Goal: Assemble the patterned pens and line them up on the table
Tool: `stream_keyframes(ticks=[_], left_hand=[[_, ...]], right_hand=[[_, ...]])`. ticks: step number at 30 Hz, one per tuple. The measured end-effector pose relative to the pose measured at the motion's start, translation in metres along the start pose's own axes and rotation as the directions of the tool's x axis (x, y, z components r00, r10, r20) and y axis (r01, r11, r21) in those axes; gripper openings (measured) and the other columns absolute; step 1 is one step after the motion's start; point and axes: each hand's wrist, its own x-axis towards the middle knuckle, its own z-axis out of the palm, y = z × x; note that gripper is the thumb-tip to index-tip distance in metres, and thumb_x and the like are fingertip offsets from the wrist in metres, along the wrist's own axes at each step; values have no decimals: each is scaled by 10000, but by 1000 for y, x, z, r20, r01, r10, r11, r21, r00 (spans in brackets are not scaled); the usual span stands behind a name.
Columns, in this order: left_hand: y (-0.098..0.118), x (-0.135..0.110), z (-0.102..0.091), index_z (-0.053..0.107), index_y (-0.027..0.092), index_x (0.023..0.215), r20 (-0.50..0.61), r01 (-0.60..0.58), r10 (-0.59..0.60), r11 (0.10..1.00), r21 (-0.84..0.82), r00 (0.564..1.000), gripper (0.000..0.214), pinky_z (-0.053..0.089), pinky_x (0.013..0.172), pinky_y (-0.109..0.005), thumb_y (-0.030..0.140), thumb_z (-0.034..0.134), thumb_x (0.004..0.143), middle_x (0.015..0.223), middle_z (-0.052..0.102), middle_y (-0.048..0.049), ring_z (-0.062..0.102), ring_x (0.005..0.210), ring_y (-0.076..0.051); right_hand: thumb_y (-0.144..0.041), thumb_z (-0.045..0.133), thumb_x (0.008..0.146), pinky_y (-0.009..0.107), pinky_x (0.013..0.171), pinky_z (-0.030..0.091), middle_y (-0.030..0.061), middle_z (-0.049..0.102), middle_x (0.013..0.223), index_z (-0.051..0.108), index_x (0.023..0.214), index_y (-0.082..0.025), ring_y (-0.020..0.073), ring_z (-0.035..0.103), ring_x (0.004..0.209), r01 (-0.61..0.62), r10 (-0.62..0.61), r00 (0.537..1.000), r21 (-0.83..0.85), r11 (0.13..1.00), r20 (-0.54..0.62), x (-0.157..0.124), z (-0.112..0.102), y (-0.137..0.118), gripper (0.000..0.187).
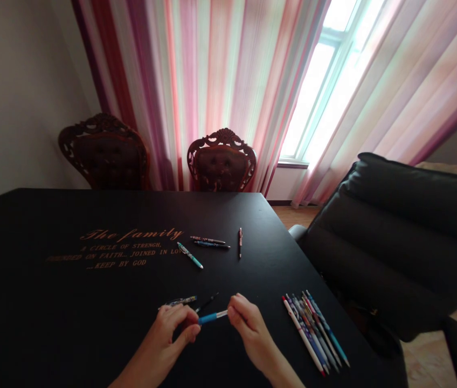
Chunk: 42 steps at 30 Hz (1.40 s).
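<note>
A blue pen (212,317) with a pale, see-through right part is held level between both hands, above the near part of the black table. My left hand (172,337) is closed on its blue end with thumb and fingers. Closed round its pale end is my right hand (250,323), which hides the tip. Just behind the left fingers lies a patterned pen (182,300), partly covered by that hand. Beside it is a thin dark stick (208,302), perhaps a refill, its lower end hidden.
Several pens (313,334) lie side by side near the table's right edge. Farther back lie a teal pen (190,255), two dark pens (211,242) and a brownish pen (240,242). The black table (50,323) bears gold lettering. A black armchair (390,242) stands at right.
</note>
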Motion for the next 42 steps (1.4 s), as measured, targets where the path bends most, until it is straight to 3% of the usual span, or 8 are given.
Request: stream_keyframes(ticks=[4, 7, 10, 12, 24, 31, 37, 42], left_hand=[[-18, -1, 16, 646, 213, 716, 20, -15, 15, 1000, 9, 1000, 348, 388, 764, -270, 461, 513, 921, 750, 654, -13, 570, 810, -201], [-33, -6, 33, 627, 208, 702, 33, -27, 26, 1000, 13, 999, 355, 386, 711, -254, 448, 503, 932, 718, 630, -10, 570, 757, -186], [-43, -11, 46, 611, 207, 713, 13, -45, 44, 998, 47, 999, 346, 388, 698, -265, 427, 481, 946, 714, 620, -15, 569, 733, -188], [-47, -13, 52, 606, 210, 723, -8, -54, 55, 996, 71, 998, 334, 397, 706, -276, 408, 468, 954, 732, 623, -22, 572, 745, -195], [-54, -15, 60, 596, 224, 863, 7, -104, 105, 968, 228, 994, 240, 437, 929, -399, 309, 407, 984, 859, 633, -26, 620, 863, -202], [-59, -16, 63, 611, 229, 902, -34, -152, 171, 938, 311, 985, 205, 485, 918, -400, 283, 428, 976, 884, 666, -31, 646, 881, -205], [-69, -18, 68, 629, 242, 942, -141, -222, 295, 895, 387, 945, 182, 533, 897, -371, 291, 454, 963, 943, 706, -44, 677, 896, -207], [-70, -18, 69, 635, 243, 948, -142, -214, 291, 891, 400, 946, 196, 543, 898, -378, 276, 443, 966, 928, 715, -41, 687, 905, -208]], right_hand=[[-542, 424, 958, 243, 689, 442, -11, 505, 717, 551, 715, -196, 146, 498, 715, 6, -7, 1000, 10, 1000, 19, -6, 10, 14, 442], [-543, 391, 969, 293, 839, 447, -13, 511, 724, 543, 733, -206, 162, 531, 778, -10, 11, 999, -28, 1000, 50, -11, 18, 27, 439], [-492, 376, 989, 385, 1017, 356, -29, 501, 711, 504, 728, -208, 161, 540, 809, -21, 32, 993, -91, 996, 116, -15, 24, 36, 406], [-449, 372, 998, 417, 1048, 317, -36, 498, 715, 478, 723, -206, 153, 535, 805, -30, 48, 988, -128, 991, 146, -16, 25, 38, 382], [-337, 382, 1000, 377, 1006, 285, -43, 472, 711, 386, 677, -199, 146, 518, 800, -49, 113, 949, -215, 975, 295, -11, 25, 25, 350], [-310, 391, 995, 352, 961, 302, -43, 461, 700, 362, 660, -193, 141, 509, 772, -45, 108, 944, -203, 978, 311, -6, 30, 16, 356], [-270, 400, 982, 322, 896, 327, -42, 447, 687, 360, 643, -189, 134, 499, 743, -3, 84, 936, -233, 973, 341, 0, 32, 8, 351], [-252, 409, 980, 322, 907, 324, -45, 437, 670, 366, 638, -185, 133, 499, 749, 15, 75, 937, -251, 968, 341, -5, 36, 10, 350]])
